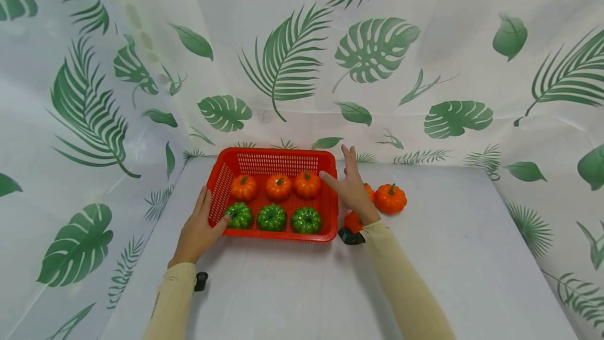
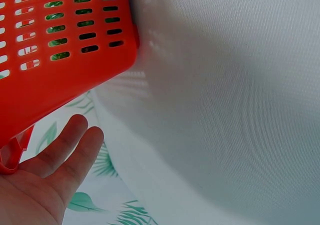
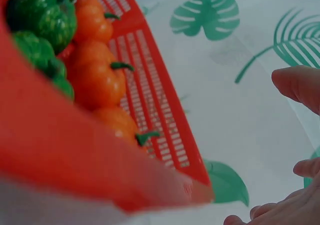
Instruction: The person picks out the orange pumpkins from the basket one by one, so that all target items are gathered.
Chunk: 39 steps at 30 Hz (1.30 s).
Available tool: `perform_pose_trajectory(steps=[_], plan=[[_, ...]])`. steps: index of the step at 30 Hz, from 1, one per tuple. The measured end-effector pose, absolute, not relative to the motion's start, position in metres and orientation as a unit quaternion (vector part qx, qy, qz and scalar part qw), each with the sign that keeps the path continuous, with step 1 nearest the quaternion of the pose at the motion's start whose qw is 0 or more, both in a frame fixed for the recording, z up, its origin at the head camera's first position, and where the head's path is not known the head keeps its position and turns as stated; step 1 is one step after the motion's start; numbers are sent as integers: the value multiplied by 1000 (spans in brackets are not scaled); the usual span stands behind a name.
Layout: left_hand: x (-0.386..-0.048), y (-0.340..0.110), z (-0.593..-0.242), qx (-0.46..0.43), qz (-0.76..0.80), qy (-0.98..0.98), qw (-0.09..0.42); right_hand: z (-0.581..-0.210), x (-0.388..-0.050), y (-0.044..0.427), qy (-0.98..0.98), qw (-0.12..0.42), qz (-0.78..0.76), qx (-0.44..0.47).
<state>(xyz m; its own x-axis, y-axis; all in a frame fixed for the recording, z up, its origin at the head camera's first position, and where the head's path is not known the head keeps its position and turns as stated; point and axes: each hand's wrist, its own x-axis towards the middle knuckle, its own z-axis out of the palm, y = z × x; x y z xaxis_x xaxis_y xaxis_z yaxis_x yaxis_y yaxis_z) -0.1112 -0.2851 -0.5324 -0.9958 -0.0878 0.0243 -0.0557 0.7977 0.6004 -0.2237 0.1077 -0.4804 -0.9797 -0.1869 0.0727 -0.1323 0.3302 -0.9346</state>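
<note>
A red slotted plastic basket (image 1: pixel 269 235) stands on the table, with a back row of orange pumpkins (image 1: pixel 278 188) and a front row of green pumpkins (image 1: pixel 271 218) inside. At its left side is my left hand (image 1: pixel 200 232), thumb over the rim and fingers extended outside. The left wrist view shows those fingers straight, the rim (image 2: pixel 9 171) lying by the palm. My right hand (image 1: pixel 351 188) is spread beside the right rim, thumb toward the nearest orange pumpkin (image 1: pixel 308 184). A gap shows between this hand and the basket in the right wrist view.
Right of the basket lies another orange pumpkin (image 1: pixel 390 199); further orange shapes are partly hidden by my right hand and wrist. A black device (image 1: pixel 351 236) sits by the right wrist. Leaf-patterned cloth (image 1: pixel 302 67) walls the back and sides of the white table (image 1: pixel 283 287).
</note>
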Motion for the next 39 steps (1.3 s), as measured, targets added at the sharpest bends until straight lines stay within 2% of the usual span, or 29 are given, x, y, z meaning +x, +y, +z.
perform_pose_trajectory(steps=[16, 39], plan=[[-111, -285, -531, 39, -318, -947, 25, -487, -229, 60, 818, 23, -554, -153], [-111, -286, -535, 36, -314, -948, 29, -504, -242, 37, 850, 117, -500, -118]])
